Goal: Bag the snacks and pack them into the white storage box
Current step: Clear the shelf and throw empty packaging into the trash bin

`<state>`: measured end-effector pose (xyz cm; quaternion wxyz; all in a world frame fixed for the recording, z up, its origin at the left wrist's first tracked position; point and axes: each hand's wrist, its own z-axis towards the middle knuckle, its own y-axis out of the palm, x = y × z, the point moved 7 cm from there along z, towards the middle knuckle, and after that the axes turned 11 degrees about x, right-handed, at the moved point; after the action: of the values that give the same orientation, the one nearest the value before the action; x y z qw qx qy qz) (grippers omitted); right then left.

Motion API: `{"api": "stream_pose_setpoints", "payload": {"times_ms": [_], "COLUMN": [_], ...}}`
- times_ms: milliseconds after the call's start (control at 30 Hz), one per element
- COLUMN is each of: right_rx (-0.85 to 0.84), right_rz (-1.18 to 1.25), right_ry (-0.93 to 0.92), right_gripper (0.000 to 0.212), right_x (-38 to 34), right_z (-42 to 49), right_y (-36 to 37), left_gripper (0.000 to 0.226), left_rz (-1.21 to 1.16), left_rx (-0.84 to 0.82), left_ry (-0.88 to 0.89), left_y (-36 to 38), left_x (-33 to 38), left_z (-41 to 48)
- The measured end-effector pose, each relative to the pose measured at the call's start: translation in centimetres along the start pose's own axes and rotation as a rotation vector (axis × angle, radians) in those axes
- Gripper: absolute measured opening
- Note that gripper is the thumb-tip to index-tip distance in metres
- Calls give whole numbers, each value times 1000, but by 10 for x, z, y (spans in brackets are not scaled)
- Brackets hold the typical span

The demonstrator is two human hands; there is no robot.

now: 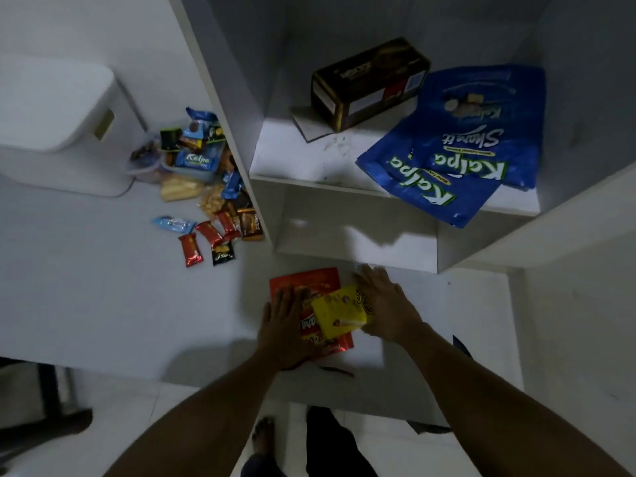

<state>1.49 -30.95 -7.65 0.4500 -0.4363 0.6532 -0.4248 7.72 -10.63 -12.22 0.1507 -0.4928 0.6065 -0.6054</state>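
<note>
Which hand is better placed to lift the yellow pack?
Right. The right hand already lies against the yellow pack, while the left hand rests flat on the red bag beneath.

The scene is dim and bluish. The white upper shelf board [344,160] is the brightest part; the recess under it lies in shadow. Edges bend strongly, and both forearms are blurred.

"Kalpa" is read, upside down, on two overlapping blue pouches [461,156] on the shelf; "Share it" is also seen on the upper one. "Kalpa" is printed on a small blue packet [197,160] in the snack pile. Lettering on the dark box [370,82], red pouch [311,325] and yellow pack [339,313] is not legible.
</note>
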Motion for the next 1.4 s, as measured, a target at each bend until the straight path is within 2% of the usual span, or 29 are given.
{"api": "stream_pose_setpoints", "payload": {"times_ms": [133,233,300,467,567,733,867,967,1067,1100,1200,1267,1400], "right_rx": [-45,25,92,173,186,227,279,335,384,409,492,519,579], "right_rz": [42,167,289,441,435,352,376,391,447,464,469,426,359], "right_ry": [5,16,87,195,228,227,342,426,510,545,619,652,731], "right_gripper": [104,100,97,98,101,103,108,119,111,104,86,76,77], "right_x": [12,17,22,27,25,12,-2,-12,-24,-27,-34,-35,-27], "right_z": [5,4,2,-6,-13,-25,-44,-62,-87,-97,-128,-149,-198], "right_y": [7,0,-5,-12,-17,-27,-35,-41,-47,-48,-50,-49,-44], "left_gripper": [131,124,115,83,73,72,65,53,33,32,49,51,55], "left_rz": [-24,-72,-83,-126,-173,-223,-303,-323,-490,-494,-391,-302,-369], "left_rx": [4,-24,-19,20,38,86,103,156,111,129,179,211,218], "left_ry": [-39,-118,-163,-192,-138,-106,-51,29,144,178,202,249,370], "left_y": [2,-2,-3,-14,-27,-50,-69,-91,-111,-118,-116,-114,-109], "left_x": [1,1,-1,0,10,18,15,21,43,47,38,39,74], "left_z": [0,-2,-3,-3,-6,-18,-28,-42,-63,-70,-78,-81,-92]}}
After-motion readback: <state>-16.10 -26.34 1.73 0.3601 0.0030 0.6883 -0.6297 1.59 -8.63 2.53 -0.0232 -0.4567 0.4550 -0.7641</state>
